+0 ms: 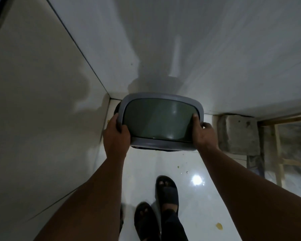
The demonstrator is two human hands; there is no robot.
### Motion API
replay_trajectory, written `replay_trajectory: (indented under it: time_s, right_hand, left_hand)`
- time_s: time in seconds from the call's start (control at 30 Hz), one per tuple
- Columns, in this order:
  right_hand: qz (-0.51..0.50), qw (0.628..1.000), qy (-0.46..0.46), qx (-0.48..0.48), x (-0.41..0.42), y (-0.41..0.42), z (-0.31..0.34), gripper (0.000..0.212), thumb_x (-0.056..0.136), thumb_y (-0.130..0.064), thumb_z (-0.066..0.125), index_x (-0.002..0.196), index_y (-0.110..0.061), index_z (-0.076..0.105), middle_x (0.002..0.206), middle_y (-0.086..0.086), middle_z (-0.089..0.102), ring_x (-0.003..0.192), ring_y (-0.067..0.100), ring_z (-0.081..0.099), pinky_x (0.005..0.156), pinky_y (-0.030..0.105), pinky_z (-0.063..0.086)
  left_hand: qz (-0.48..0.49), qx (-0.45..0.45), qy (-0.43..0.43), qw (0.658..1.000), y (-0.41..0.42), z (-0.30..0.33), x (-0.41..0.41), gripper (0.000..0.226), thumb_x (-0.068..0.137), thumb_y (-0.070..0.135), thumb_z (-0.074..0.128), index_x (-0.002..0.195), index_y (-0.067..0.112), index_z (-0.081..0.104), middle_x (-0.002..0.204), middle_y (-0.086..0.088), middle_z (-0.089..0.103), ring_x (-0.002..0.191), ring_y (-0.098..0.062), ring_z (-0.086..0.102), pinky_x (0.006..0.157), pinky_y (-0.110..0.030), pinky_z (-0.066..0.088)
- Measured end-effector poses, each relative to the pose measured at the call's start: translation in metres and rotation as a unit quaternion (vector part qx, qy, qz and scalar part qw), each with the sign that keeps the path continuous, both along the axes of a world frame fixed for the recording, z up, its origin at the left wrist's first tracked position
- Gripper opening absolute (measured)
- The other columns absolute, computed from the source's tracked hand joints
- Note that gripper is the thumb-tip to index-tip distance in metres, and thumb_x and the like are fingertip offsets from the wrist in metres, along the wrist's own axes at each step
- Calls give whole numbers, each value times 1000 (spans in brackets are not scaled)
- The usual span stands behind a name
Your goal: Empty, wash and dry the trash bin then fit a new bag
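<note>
A grey plastic trash bin with a wide rim and a dark greenish inside is held in front of me, its opening facing up toward me, in the corner where two white walls meet. My left hand grips the bin's left rim, fingers curled over the edge. My right hand grips the right rim, thumb on top of it. I see no bag or trash inside the bin. The bin's lower body is hidden below its rim.
White tiled walls stand close on the left and ahead. The glossy white floor carries small yellowish spots and drops. My two feet in dark sandals stand below. A rough concrete block and a wooden frame are at the right.
</note>
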State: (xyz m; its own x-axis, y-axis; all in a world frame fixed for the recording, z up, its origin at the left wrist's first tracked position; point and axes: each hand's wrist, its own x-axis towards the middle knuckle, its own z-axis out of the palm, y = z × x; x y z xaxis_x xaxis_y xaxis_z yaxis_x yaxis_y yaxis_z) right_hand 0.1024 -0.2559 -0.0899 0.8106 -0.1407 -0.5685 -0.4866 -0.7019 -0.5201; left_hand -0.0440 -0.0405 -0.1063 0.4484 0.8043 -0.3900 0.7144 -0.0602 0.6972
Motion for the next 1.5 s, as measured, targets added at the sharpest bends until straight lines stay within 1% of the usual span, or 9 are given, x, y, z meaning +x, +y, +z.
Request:
replay_trajectory:
  time_s: [0.13,0.33,0.73,0.87,0.93,1.1,1.3,1.4,1.5]
  right_hand:
    - [-28,999,-39,-19,-6,6,-12,70,98,-72,37,125,-12,62,112,10,65,106,31,61,90,41,47]
    - [-34,997,-67,8,-17,2,-18,38,110,-32,35,127,-12,64,109,9,66,112,35,61,89,36,44]
    - [-38,995,-61,71,-10,-2,-31,42,111,-36,38,145,-21,59,132,9,67,122,32,60,98,34,45]
    - [-64,994,-31,80,-3,-1,-34,43,109,-45,41,144,-28,60,134,8,66,119,35,62,98,58,55]
    - [-69,994,-29,84,-3,-3,-34,43,108,-47,43,142,-29,62,128,6,69,113,32,64,95,57,57]
    - [-68,993,-53,86,2,-11,-33,46,109,-45,42,143,-22,62,129,7,69,118,31,63,104,44,52]
    - [-99,992,-17,73,24,-36,-33,43,109,-42,41,139,-22,64,128,12,66,120,38,61,102,57,53]
    - [-53,998,-1,40,26,-40,-24,40,109,-30,38,132,-7,61,116,17,64,113,40,61,101,53,52]
    - [-17,999,-1,-30,22,-36,-2,42,107,-29,41,131,3,55,122,26,62,116,43,60,98,48,50]
  left_hand:
    - [13,29,-19,999,-4,-8,1,52,96,26,45,148,28,50,143,3,59,130,-24,56,107,-52,49]
    - [-28,33,-7,999,-2,-12,-8,50,107,22,43,157,26,39,154,-2,49,139,-26,48,113,-46,44]
    - [-101,4,28,994,13,-15,-17,54,110,27,37,162,25,22,147,-15,55,132,-35,54,106,-41,46]
    - [-100,-29,34,994,20,-15,-10,55,110,26,36,162,25,17,137,-23,59,121,-38,60,102,-46,51]
    - [-97,-40,35,994,20,-12,-8,56,111,26,36,163,25,16,141,-24,57,124,-39,58,103,-47,49]
    - [-131,-54,43,989,24,-15,3,55,111,26,36,163,29,19,143,-19,56,125,-37,58,103,-46,50]
    - [-151,-54,25,987,4,-12,31,54,111,27,36,163,31,20,154,-11,49,136,-32,50,108,-41,44]
    - [-131,-57,70,987,-3,0,38,54,110,27,35,163,30,22,153,-13,47,134,-34,50,106,-44,45]
    - [-135,40,113,984,-13,29,43,47,106,26,44,152,16,43,138,-20,54,125,-40,54,94,-44,47]
